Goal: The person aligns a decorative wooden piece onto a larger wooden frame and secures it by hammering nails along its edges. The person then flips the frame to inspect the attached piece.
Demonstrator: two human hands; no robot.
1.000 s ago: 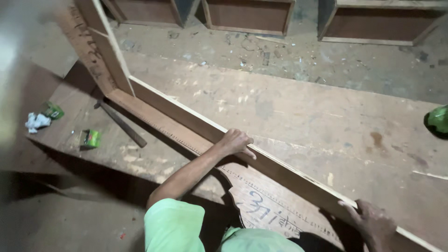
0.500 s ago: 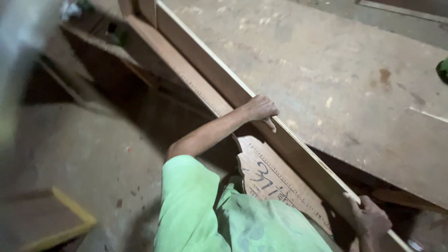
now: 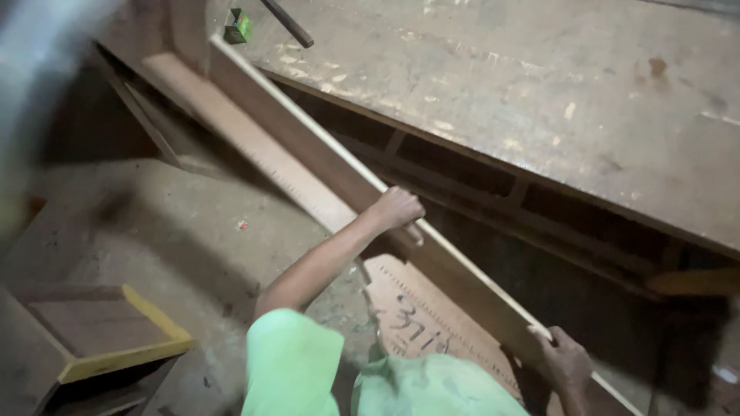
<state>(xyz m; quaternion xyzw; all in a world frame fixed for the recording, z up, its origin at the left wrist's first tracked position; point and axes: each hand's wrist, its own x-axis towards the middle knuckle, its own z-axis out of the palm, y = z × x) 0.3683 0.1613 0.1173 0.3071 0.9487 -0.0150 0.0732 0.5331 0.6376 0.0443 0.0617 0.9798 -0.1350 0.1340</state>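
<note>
Wood is what both our hands close on: a long, narrow board [image 3: 339, 166] standing on edge, running from the upper left down to the lower right. Our left hand [image 3: 398, 208] wraps over its pale top edge about midway along, fingers curled in a tight grip on it. Our right hand [image 3: 565, 358] clasps the same edge lower down, near the bottom right, though blur there leaves the fingers hard to read; the grip seems closed on the board. The green sleeve [image 3: 293, 366] of our left arm fills the bottom of the view.

Just beside the board, on its near side, a flat brown panel [image 3: 420, 323] with dark handwriting lies low between our arms. Beyond the board spreads the broad, dusty wooden surface [image 3: 539, 100], its open frame dark underneath. A small green object [image 3: 237, 27] and a dark rod [image 3: 287, 21] lie on it at the top. On the floor to the lower left sits a shallow box with a yellow rim [image 3: 123, 350].

Compared with half a second ago, the view has swung: the surface now shows its underside, the box has come further in, and our hands have kept their places on the board.
</note>
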